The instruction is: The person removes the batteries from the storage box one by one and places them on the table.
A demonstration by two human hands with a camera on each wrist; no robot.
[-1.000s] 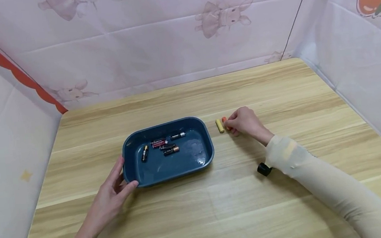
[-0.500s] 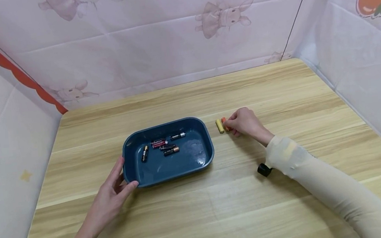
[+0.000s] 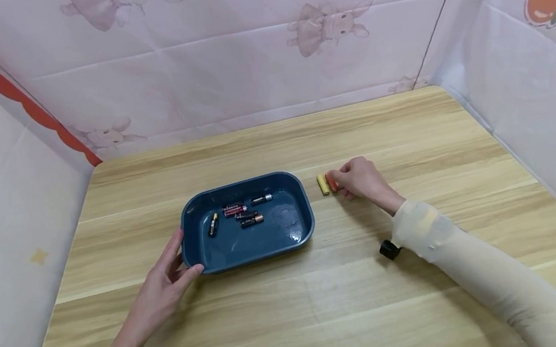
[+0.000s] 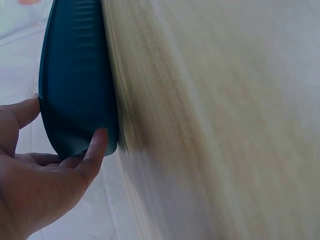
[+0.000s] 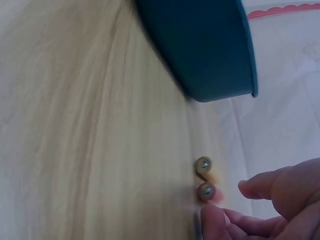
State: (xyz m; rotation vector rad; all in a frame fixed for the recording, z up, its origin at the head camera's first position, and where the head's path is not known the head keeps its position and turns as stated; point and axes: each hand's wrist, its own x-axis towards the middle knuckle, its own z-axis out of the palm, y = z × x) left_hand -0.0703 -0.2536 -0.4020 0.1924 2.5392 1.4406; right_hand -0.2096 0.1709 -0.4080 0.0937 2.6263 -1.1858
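Observation:
A dark blue plastic tray (image 3: 251, 255) stands on the table with several AA-size batteries (image 3: 250, 220) lying loose on its floor. My left hand (image 3: 160, 290) rests at its near left corner, thumb at the front rim and fingers along the left side. To the right of the tray, a yellow battery (image 3: 323, 184) and an orange battery (image 3: 330, 181) lie side by side on the tabletop. My right hand (image 3: 362, 179) is at the orange one. In the right wrist view one fingertip (image 5: 214, 222) is low beside the orange battery, while another finger is raised apart from it.
The pale wood-grain table (image 3: 293, 319) carries everything. A patterned cloth wall (image 3: 247, 75) rises behind its back edge, with more cloth on both sides. A small black piece (image 3: 389, 249) sticks out at the right sleeve cuff.
The view has shifted slightly. Both hands, the tray and the batteries keep nearly the same places relative to each other.

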